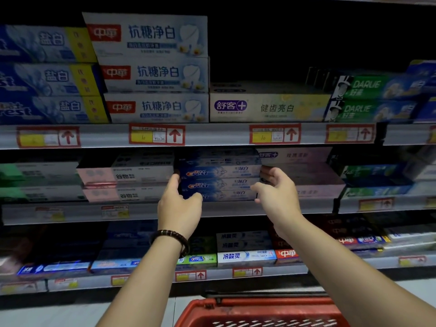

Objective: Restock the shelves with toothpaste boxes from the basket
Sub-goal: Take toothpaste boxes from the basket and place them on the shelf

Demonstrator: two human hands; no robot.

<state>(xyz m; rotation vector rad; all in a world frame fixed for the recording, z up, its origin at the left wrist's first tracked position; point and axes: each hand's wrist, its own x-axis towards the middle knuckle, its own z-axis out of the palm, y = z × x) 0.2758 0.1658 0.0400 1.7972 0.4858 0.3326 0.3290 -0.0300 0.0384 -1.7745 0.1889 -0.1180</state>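
On the middle shelf [236, 206] lies a stack of three blue Crest toothpaste boxes [219, 182], long sides facing me. My left hand [179, 204], with a dark bead bracelet on the wrist, grips the stack's left end, thumb on the lowest box's front and fingers round the end. At the right end, my right hand [273, 192] grips with curled fingers and the thumb on the front. Below my arms sits the red basket [200, 310]; its inside is mostly out of frame and no boxes show in it.
The top shelf [212, 134] carries white, blue, yellow and green toothpaste boxes, with a dark gap above the yellow one. Pink and grey boxes flank the Crest stack. The bottom shelf [153, 277] holds more boxes. Red price tags line the shelf rails.
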